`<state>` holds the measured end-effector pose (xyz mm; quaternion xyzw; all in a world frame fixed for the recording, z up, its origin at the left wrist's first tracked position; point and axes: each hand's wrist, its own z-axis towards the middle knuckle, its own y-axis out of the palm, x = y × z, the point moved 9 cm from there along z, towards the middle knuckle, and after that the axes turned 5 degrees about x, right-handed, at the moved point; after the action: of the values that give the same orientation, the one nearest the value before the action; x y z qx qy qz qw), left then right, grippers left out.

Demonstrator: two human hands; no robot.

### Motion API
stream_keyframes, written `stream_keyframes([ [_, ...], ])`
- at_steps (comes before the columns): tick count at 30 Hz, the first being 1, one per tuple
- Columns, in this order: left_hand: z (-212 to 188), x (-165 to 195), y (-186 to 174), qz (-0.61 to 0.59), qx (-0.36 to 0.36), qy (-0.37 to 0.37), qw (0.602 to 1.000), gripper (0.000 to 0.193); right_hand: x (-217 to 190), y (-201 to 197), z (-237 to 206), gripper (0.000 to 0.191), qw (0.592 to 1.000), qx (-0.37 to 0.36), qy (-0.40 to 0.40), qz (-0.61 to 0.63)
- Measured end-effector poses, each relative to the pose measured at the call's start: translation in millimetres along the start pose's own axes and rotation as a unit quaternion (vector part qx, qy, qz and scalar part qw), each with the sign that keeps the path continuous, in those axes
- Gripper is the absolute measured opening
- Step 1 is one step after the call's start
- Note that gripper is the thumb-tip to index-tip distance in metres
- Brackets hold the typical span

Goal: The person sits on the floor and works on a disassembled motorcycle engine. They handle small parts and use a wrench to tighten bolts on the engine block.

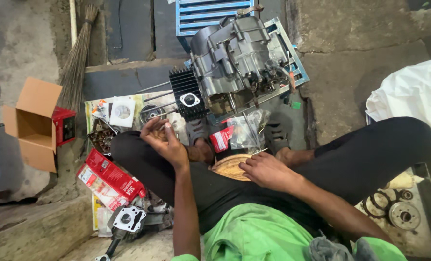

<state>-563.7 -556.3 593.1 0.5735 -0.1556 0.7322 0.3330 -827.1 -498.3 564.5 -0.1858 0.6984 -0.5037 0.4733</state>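
The engine (pixel 239 58) is set on the floor ahead, its black finned block (pixel 189 99) fitted but uncovered (rods bare). Something small seems pinched by left hand (pixel 165 140) fingers; right hand (pixel 266 169) lies open.

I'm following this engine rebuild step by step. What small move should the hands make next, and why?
Probably the left hand should carry the small part pinched in its fingertips forward to the finned black cylinder on the engine. That hand is raised just short of the cylinder and its bare studs, while the right hand rests on the wooden stool.
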Motion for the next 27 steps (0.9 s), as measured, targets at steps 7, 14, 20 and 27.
stream_keyframes([
  [7,1.8,-1.7,-0.2,-0.011,-0.003,-0.009,1.000,0.038,2.3,9.4,5.0,0.026,1.000,-0.015,0.013,0.005],
  [14,2.7,-2.4,-1.7,-0.014,-0.004,-0.008,1.000,0.038,18.5,15.9,11.2,0.025,1.000,-0.002,0.013,0.011],
  [20,4.9,-4.6,-3.4,-0.001,-0.006,-0.005,1.000,0.038,35.0,25.3,14.6,0.022,0.999,-0.011,0.031,-0.006],
  [27,2.4,-2.3,-2.8,-0.009,-0.007,-0.011,1.000,0.038,1.9,7.9,5.6,0.024,0.999,0.012,0.013,-0.030],
])
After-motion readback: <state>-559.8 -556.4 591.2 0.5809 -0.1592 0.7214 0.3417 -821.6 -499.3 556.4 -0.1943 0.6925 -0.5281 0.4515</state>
